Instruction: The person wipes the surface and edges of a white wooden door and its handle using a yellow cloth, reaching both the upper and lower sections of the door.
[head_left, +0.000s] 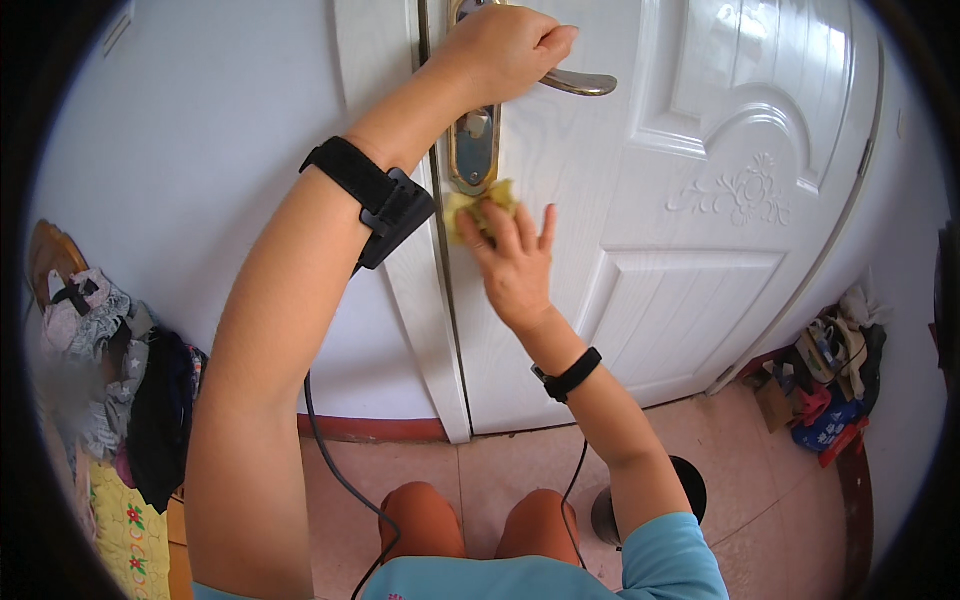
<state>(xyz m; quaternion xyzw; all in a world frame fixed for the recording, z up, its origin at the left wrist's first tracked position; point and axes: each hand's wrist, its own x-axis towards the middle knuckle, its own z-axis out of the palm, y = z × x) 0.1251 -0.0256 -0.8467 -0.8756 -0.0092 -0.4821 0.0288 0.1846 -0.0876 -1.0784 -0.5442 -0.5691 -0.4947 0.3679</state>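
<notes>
My left hand (512,52) is closed in a fist around the inner end of the metal door handle (588,84), whose curved tip sticks out to the right. Behind that hand and wrist, part of the long brass-and-silver lock plate (474,150) is covered. Just under the plate's lower end, my right hand (518,262) presses a crumpled yellow cloth (460,217) against the edge of the white door (560,210). The index and middle fingers rest on the cloth, while the little finger stands apart. The cloth looks slightly blurred.
Clothes (115,370) hang in a pile at the left wall, above a yellow flowered cloth (135,530). A dark round bin (690,485) stands by my right forearm. Bags and boxes (825,390) lie in the right corner. Black cables (335,465) run down past my knees.
</notes>
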